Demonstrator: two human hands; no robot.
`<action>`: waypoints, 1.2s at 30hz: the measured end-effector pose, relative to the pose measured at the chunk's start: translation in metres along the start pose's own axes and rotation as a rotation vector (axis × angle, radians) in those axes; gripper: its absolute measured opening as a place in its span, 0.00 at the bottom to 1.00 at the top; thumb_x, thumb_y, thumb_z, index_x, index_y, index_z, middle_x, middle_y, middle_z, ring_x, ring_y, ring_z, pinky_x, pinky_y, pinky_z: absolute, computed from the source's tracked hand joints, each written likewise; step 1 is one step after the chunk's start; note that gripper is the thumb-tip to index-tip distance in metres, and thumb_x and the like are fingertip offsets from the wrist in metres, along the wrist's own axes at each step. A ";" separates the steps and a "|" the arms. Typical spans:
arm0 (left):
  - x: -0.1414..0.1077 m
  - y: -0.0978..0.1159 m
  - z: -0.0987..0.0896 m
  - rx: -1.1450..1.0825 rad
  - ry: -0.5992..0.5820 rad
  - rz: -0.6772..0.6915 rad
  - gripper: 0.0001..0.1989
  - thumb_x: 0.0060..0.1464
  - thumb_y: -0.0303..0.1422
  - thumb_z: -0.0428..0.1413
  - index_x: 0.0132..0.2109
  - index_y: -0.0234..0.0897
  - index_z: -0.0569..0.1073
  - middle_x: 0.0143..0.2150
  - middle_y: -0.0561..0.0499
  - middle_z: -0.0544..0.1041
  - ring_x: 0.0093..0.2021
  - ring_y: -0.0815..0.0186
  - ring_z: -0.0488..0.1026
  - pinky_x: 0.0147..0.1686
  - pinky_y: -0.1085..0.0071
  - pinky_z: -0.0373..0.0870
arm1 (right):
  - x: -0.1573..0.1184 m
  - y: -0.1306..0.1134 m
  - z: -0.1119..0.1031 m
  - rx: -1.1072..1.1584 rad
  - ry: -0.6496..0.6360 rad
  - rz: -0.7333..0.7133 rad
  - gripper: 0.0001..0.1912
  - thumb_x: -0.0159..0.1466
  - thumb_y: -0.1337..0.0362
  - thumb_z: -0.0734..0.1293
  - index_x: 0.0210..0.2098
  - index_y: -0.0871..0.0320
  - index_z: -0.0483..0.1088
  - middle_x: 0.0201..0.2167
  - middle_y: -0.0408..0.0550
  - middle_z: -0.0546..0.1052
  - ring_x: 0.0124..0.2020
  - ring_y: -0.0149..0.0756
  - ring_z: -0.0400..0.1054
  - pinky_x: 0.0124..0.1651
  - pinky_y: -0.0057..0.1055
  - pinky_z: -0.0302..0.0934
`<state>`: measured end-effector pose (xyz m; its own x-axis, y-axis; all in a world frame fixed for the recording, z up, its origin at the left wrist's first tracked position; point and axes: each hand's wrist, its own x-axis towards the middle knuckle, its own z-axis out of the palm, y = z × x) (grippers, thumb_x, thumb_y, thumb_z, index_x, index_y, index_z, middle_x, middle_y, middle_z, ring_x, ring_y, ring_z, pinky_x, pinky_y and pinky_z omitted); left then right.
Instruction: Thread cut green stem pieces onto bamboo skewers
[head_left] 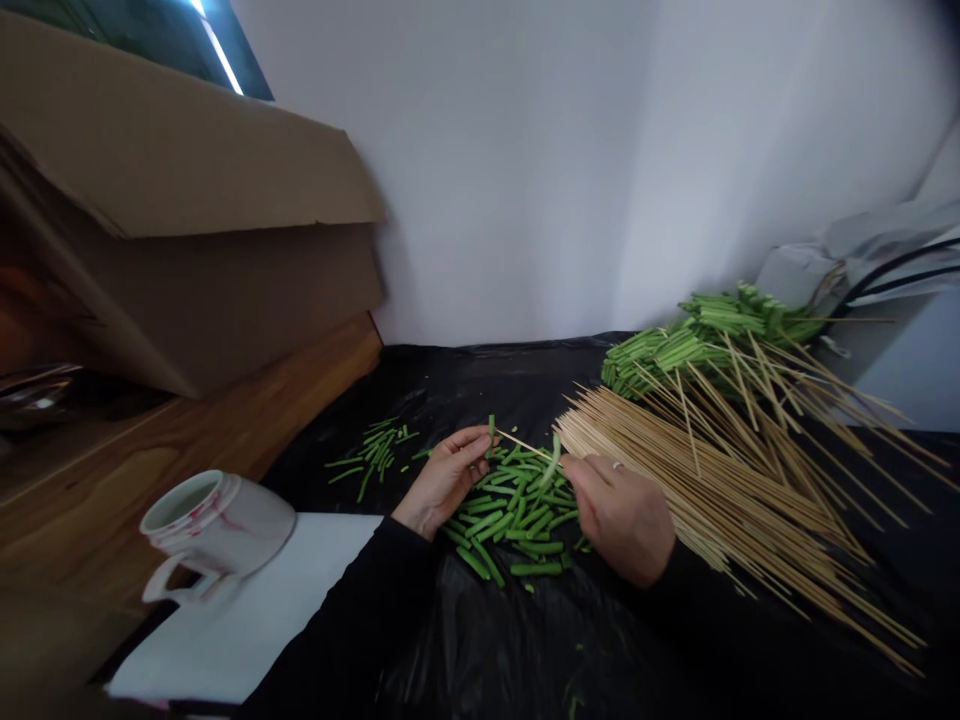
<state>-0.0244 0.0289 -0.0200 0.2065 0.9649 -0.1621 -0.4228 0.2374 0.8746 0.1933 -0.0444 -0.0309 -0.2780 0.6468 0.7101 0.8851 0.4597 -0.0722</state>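
Note:
My left hand (448, 477) pinches a short green bean piece (491, 430) upright between thumb and fingers. A thin wooden skewer (523, 443) runs from that piece to my right hand (621, 510), which is closed round it. Another green piece (553, 462) is on the skewer close to my right fingers. Under and between both hands lies a pile of cut green pieces (517, 515) on black plastic sheeting (480, 640). Many bare skewers (720, 480) are spread just right of my right hand.
Threaded green skewers (697, 335) are stacked at the back right. Thin green pieces (382, 450) lie to the left. A white mug (251, 525) rests on white paper (247, 620) at the lower left. Behind stand a cardboard box (277, 280) and a pale wall (510, 180).

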 end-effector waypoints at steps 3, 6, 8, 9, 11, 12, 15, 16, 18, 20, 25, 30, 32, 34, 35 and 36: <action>0.001 0.000 -0.002 -0.005 0.035 0.002 0.12 0.41 0.27 0.68 0.37 0.32 0.78 0.33 0.50 0.78 0.31 0.73 0.73 0.28 0.80 0.67 | -0.001 0.001 0.001 -0.017 -0.017 -0.011 0.15 0.65 0.72 0.56 0.42 0.60 0.72 0.27 0.45 0.70 0.27 0.33 0.60 0.31 0.32 0.47; 0.002 0.000 -0.002 -0.023 0.057 0.004 0.13 0.40 0.26 0.68 0.37 0.32 0.78 0.31 0.51 0.78 0.30 0.73 0.73 0.28 0.79 0.67 | -0.001 0.001 0.002 -0.015 -0.034 -0.016 0.15 0.65 0.73 0.56 0.43 0.60 0.72 0.27 0.46 0.71 0.27 0.33 0.61 0.31 0.32 0.47; 0.001 0.001 -0.002 -0.035 0.053 0.003 0.13 0.40 0.25 0.68 0.37 0.32 0.79 0.30 0.51 0.78 0.30 0.74 0.73 0.28 0.79 0.68 | -0.001 0.001 0.002 -0.017 -0.054 -0.011 0.15 0.64 0.73 0.56 0.43 0.60 0.72 0.27 0.46 0.71 0.27 0.33 0.61 0.31 0.32 0.47; 0.001 0.001 -0.002 -0.040 0.047 0.002 0.14 0.40 0.25 0.68 0.37 0.32 0.79 0.30 0.51 0.78 0.29 0.74 0.73 0.29 0.79 0.68 | -0.001 0.001 0.002 -0.018 -0.062 -0.008 0.15 0.64 0.74 0.57 0.43 0.60 0.72 0.27 0.45 0.71 0.27 0.33 0.61 0.31 0.32 0.46; 0.001 0.001 -0.002 -0.050 0.034 -0.001 0.14 0.40 0.24 0.68 0.38 0.31 0.79 0.31 0.50 0.78 0.29 0.74 0.73 0.29 0.80 0.69 | -0.001 0.000 0.002 -0.015 -0.063 -0.004 0.15 0.64 0.74 0.57 0.42 0.59 0.72 0.27 0.45 0.70 0.27 0.33 0.61 0.31 0.33 0.46; 0.001 0.001 -0.001 -0.056 0.029 -0.004 0.13 0.41 0.24 0.68 0.38 0.31 0.79 0.31 0.50 0.78 0.29 0.74 0.73 0.28 0.80 0.69 | -0.001 0.000 0.002 -0.011 -0.056 -0.004 0.15 0.64 0.73 0.57 0.42 0.59 0.73 0.27 0.45 0.70 0.27 0.33 0.61 0.31 0.33 0.46; 0.001 0.001 -0.001 -0.075 0.022 -0.020 0.11 0.43 0.23 0.67 0.38 0.31 0.79 0.30 0.49 0.77 0.29 0.74 0.72 0.28 0.80 0.69 | -0.002 -0.002 0.003 -0.002 -0.034 -0.003 0.14 0.65 0.72 0.56 0.42 0.59 0.73 0.27 0.45 0.71 0.26 0.33 0.61 0.31 0.33 0.46; 0.001 0.001 -0.001 -0.078 0.019 -0.027 0.11 0.44 0.23 0.66 0.38 0.31 0.79 0.30 0.49 0.77 0.29 0.74 0.72 0.28 0.80 0.70 | -0.002 -0.002 0.003 -0.002 -0.033 -0.002 0.14 0.65 0.72 0.56 0.42 0.59 0.72 0.27 0.45 0.71 0.26 0.33 0.61 0.31 0.33 0.46; 0.001 0.001 0.000 -0.079 0.012 -0.038 0.10 0.45 0.23 0.66 0.38 0.30 0.79 0.30 0.49 0.77 0.29 0.74 0.72 0.29 0.80 0.70 | -0.002 -0.003 0.003 -0.004 -0.042 0.003 0.14 0.65 0.72 0.57 0.42 0.58 0.72 0.27 0.44 0.71 0.26 0.33 0.61 0.31 0.34 0.46; 0.001 0.001 0.000 -0.076 -0.001 -0.042 0.10 0.46 0.24 0.65 0.39 0.29 0.79 0.30 0.49 0.77 0.29 0.74 0.72 0.29 0.80 0.70 | -0.001 -0.004 0.002 -0.008 -0.053 0.007 0.14 0.65 0.72 0.57 0.42 0.57 0.72 0.27 0.44 0.70 0.26 0.33 0.61 0.31 0.34 0.46; 0.002 -0.001 -0.002 -0.075 -0.023 -0.051 0.10 0.47 0.24 0.65 0.39 0.29 0.79 0.31 0.48 0.77 0.30 0.73 0.72 0.29 0.80 0.69 | -0.001 -0.004 0.001 -0.010 -0.081 0.026 0.14 0.65 0.71 0.56 0.42 0.57 0.72 0.27 0.44 0.71 0.27 0.33 0.61 0.31 0.34 0.45; 0.002 -0.002 -0.002 -0.061 -0.030 -0.055 0.11 0.46 0.24 0.65 0.40 0.29 0.79 0.32 0.48 0.77 0.30 0.73 0.72 0.30 0.79 0.70 | -0.001 -0.003 0.001 -0.021 -0.076 0.039 0.14 0.66 0.71 0.56 0.42 0.57 0.72 0.27 0.44 0.71 0.26 0.32 0.61 0.31 0.34 0.44; 0.002 -0.001 -0.001 -0.058 -0.027 -0.058 0.11 0.46 0.24 0.65 0.40 0.29 0.79 0.32 0.48 0.77 0.30 0.73 0.72 0.30 0.79 0.70 | -0.001 -0.004 0.001 -0.019 -0.073 0.035 0.14 0.66 0.70 0.56 0.42 0.57 0.72 0.27 0.44 0.71 0.25 0.32 0.61 0.31 0.34 0.44; 0.001 -0.001 0.000 -0.059 -0.030 -0.060 0.11 0.46 0.24 0.65 0.40 0.29 0.79 0.32 0.48 0.77 0.30 0.74 0.72 0.30 0.79 0.70 | -0.001 -0.004 0.001 -0.019 -0.080 0.037 0.14 0.66 0.70 0.56 0.42 0.57 0.72 0.27 0.44 0.71 0.25 0.33 0.61 0.31 0.34 0.44; 0.001 -0.001 0.000 -0.061 -0.031 -0.061 0.11 0.46 0.24 0.65 0.40 0.29 0.80 0.32 0.48 0.77 0.30 0.74 0.72 0.30 0.79 0.70 | -0.001 -0.004 0.001 -0.018 -0.086 0.039 0.14 0.66 0.70 0.56 0.41 0.57 0.72 0.27 0.44 0.71 0.25 0.33 0.61 0.31 0.34 0.44; 0.001 -0.001 0.000 -0.064 -0.033 -0.063 0.11 0.46 0.24 0.65 0.40 0.29 0.80 0.32 0.48 0.77 0.30 0.74 0.72 0.30 0.80 0.70 | -0.001 -0.004 0.001 -0.017 -0.093 0.042 0.14 0.66 0.71 0.56 0.41 0.57 0.72 0.27 0.44 0.71 0.25 0.33 0.61 0.31 0.34 0.44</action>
<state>-0.0236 0.0292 -0.0205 0.2626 0.9440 -0.1997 -0.4632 0.3049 0.8321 0.1903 -0.0465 -0.0322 -0.2735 0.7189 0.6390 0.9026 0.4214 -0.0878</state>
